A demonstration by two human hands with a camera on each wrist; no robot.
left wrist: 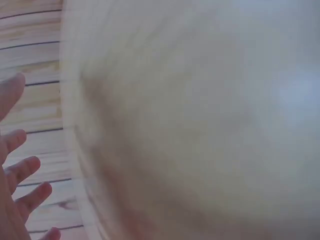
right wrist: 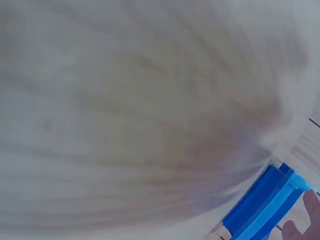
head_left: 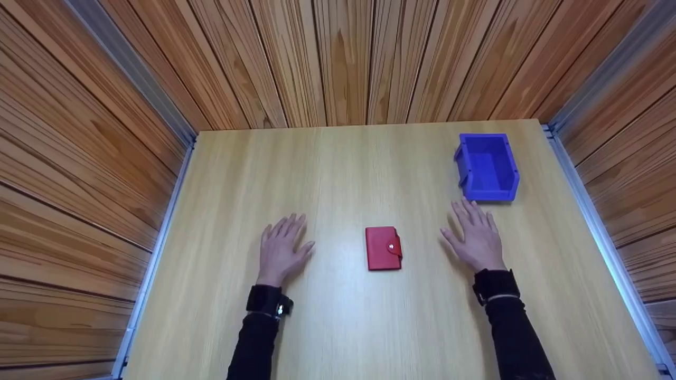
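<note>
A red snap-closure wallet (head_left: 381, 249) lies flat on the wooden table (head_left: 338, 327) between the two hands, its strap and metal snap on the right side. To its left is my left hand (head_left: 281, 250), palm down with fingers extended and nothing held. My right hand (head_left: 477, 240) is to the wallet's right, fingers spread and free of any object. Its fingertips come right up to the near edge of a blue plastic bin (head_left: 488, 194) in the head view. Fingers of the left hand (left wrist: 25, 172) show at the left edge of the left wrist view.
The bin stands at the table's back right, its open top facing up. Wood-plank walls (head_left: 343, 63) enclose the back and both sides. Metal rails (head_left: 153, 264) run along the table's side edges. A dark band (head_left: 496, 285) circles each wrist.
</note>
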